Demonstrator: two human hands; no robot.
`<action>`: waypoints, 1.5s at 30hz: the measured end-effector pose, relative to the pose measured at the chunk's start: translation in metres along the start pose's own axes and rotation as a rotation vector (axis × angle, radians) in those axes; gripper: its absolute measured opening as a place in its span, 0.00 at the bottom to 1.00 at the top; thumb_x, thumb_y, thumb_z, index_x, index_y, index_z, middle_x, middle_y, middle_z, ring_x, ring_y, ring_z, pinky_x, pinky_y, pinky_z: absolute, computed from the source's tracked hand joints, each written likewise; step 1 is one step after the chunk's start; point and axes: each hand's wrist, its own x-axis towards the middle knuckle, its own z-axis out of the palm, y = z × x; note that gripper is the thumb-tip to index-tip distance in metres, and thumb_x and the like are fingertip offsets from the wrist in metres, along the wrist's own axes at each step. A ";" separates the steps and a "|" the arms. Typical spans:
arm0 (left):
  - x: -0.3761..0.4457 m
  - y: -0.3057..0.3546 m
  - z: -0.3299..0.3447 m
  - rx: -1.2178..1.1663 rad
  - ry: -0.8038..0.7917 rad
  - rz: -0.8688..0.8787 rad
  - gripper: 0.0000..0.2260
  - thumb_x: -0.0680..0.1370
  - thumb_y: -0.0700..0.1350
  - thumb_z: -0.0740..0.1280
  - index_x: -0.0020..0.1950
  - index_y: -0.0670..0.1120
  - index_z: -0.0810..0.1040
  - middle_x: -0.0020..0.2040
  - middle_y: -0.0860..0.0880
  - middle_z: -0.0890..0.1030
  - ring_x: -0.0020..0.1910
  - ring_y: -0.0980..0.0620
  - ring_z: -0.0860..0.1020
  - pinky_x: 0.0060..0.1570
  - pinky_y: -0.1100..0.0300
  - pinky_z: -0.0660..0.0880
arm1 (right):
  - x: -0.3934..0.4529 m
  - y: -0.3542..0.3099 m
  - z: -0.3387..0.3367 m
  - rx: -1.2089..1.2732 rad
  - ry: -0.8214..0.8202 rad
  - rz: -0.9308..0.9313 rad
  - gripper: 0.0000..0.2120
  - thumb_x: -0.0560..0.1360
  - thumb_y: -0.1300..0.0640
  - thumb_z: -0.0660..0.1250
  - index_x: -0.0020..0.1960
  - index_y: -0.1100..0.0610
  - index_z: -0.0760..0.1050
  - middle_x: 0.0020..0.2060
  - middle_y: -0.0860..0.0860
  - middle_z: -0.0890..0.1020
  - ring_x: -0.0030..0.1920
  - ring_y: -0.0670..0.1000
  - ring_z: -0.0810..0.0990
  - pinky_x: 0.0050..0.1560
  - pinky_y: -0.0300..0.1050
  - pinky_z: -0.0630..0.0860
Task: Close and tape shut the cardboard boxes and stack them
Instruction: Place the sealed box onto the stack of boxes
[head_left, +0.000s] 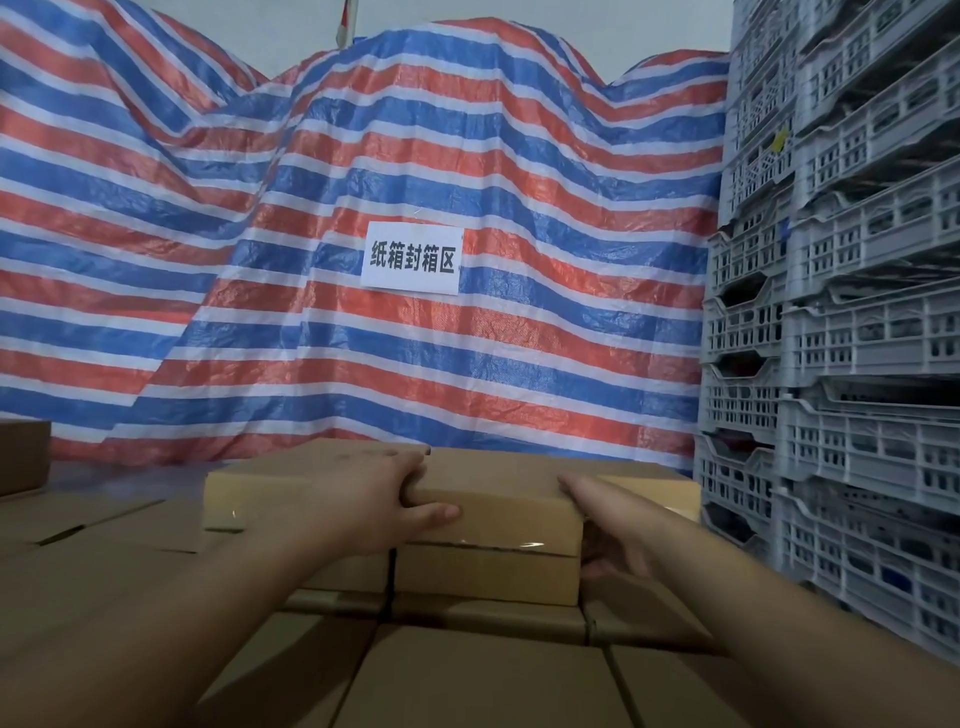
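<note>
From the head view I am looking at the top box (493, 506), a flat brown carton already closed, with a glossy strip of clear tape catching light along its near lower edge. It is lying with its long axis across my view, left to right, directly ahead of both hands and at the top of the stack (483, 670) of like cartons filling the foreground. It is sitting on a lower box (485, 574), its near face looking roughly flush with the one below, and a second carton is lying just beside it on the left at the same level. My left hand (387, 499) is gripping the box at its near left corner: the fingers (413, 467) are curling over the top edge while the thumb is pressing flat along the front face. My right hand (608, 530) is lying against the right end, fingers straight along the upper edge, the lower fingers tucked by the side where I cannot tell how they are bent. Both hands are about equally near, one at each end. I am judging that the box is being set square on the stack, so what matters next is lining its ends up with the box below. A striped tarp (363, 182) with a paper sign (411, 258) is hanging behind, and grey crates (841, 291) are stacked at the right.
</note>
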 end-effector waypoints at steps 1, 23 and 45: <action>0.000 0.002 0.000 0.001 -0.007 0.001 0.24 0.73 0.73 0.57 0.59 0.59 0.72 0.50 0.59 0.76 0.42 0.60 0.70 0.38 0.62 0.63 | -0.002 -0.001 -0.001 0.003 0.003 -0.009 0.16 0.82 0.43 0.57 0.52 0.54 0.76 0.44 0.59 0.84 0.49 0.58 0.83 0.53 0.55 0.81; -0.042 -0.014 -0.052 -0.105 0.115 -0.041 0.22 0.80 0.63 0.56 0.69 0.53 0.71 0.64 0.53 0.77 0.60 0.54 0.76 0.57 0.57 0.74 | -0.046 -0.006 -0.005 -0.468 0.361 -0.485 0.14 0.83 0.47 0.56 0.49 0.53 0.76 0.45 0.50 0.80 0.44 0.48 0.77 0.48 0.48 0.76; -0.197 -0.183 -0.151 0.079 0.269 -0.165 0.31 0.78 0.68 0.44 0.28 0.48 0.69 0.25 0.52 0.72 0.25 0.54 0.72 0.34 0.53 0.76 | -0.132 -0.097 0.218 -0.185 0.101 -1.179 0.29 0.78 0.66 0.64 0.21 0.46 0.68 0.17 0.45 0.66 0.21 0.44 0.68 0.26 0.33 0.67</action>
